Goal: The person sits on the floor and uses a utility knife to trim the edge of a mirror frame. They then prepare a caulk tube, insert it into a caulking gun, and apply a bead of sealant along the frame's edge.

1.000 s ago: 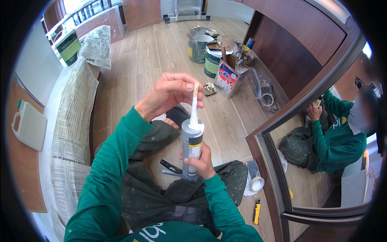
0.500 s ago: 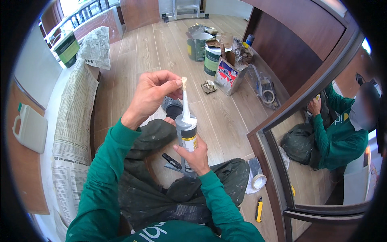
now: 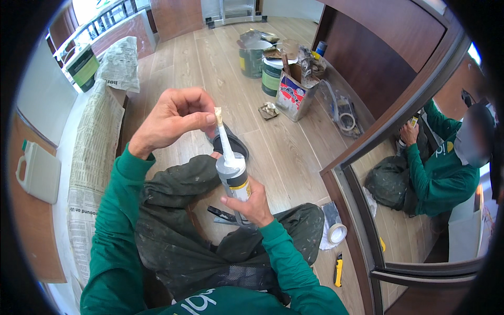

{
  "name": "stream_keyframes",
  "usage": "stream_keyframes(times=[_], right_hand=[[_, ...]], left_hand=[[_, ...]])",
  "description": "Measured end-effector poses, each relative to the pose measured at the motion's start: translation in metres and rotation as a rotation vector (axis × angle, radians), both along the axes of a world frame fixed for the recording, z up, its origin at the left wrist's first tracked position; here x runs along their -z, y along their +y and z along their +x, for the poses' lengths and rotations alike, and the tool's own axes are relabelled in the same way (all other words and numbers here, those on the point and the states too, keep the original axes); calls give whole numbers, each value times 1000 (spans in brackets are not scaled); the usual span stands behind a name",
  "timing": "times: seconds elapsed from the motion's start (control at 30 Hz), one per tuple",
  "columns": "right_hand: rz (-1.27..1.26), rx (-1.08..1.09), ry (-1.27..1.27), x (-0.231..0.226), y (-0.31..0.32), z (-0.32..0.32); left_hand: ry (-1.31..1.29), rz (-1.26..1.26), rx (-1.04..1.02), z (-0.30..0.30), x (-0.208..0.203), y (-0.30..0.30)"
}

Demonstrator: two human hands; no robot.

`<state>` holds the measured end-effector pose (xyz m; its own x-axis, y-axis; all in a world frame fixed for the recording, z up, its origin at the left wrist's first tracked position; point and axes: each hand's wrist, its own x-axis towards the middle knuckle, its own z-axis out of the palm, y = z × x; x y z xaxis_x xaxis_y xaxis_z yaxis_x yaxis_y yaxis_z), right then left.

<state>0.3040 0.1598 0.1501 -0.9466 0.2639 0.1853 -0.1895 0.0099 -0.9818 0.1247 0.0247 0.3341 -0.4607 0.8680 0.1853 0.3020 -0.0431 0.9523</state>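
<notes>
My right hand (image 3: 253,202) is closed around a grey sealant cartridge (image 3: 232,170) with a black, yellow and white label. The cartridge sits in a caulking gun (image 3: 223,215), whose black handle shows below, over my lap. Its long white nozzle (image 3: 226,144) points up and leans slightly left. A beige, tape-like wrap (image 3: 218,113) covers the nozzle tip. My left hand (image 3: 178,119) pinches at this wrap with thumb and forefinger, the other fingers curled behind. Part of the gun is hidden by my right hand.
A yellow utility knife (image 3: 338,269) and a tape roll (image 3: 337,233) lie right of my knee, beside a mirrored door (image 3: 420,199). Ahead stand paint buckets (image 3: 255,58) and an open metal can (image 3: 294,97). Newspaper (image 3: 94,157) covers the left ledge, near a white jug (image 3: 39,170).
Both hands and the cartridge have shifted left, and the nozzle now leans further left. My left fingers are still at the wrapped tip. My raised knee has dropped a little to the left.
</notes>
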Motion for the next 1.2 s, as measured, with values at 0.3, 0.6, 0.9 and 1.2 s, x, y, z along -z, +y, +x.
stream_keyframes(times=[0.3,0.6,0.9,1.2], right_hand=[[-74,-176,-7,9,4,2],[-118,-194,-41,2,6,8],[-180,-208,-44,5,10,10],[-195,-215,-69,9,17,11]], left_hand=[[36,-190,105,9,-19,-12],[52,-167,139,4,-12,-12],[-52,-103,100,8,-4,-6],[-111,-75,35,13,0,2]])
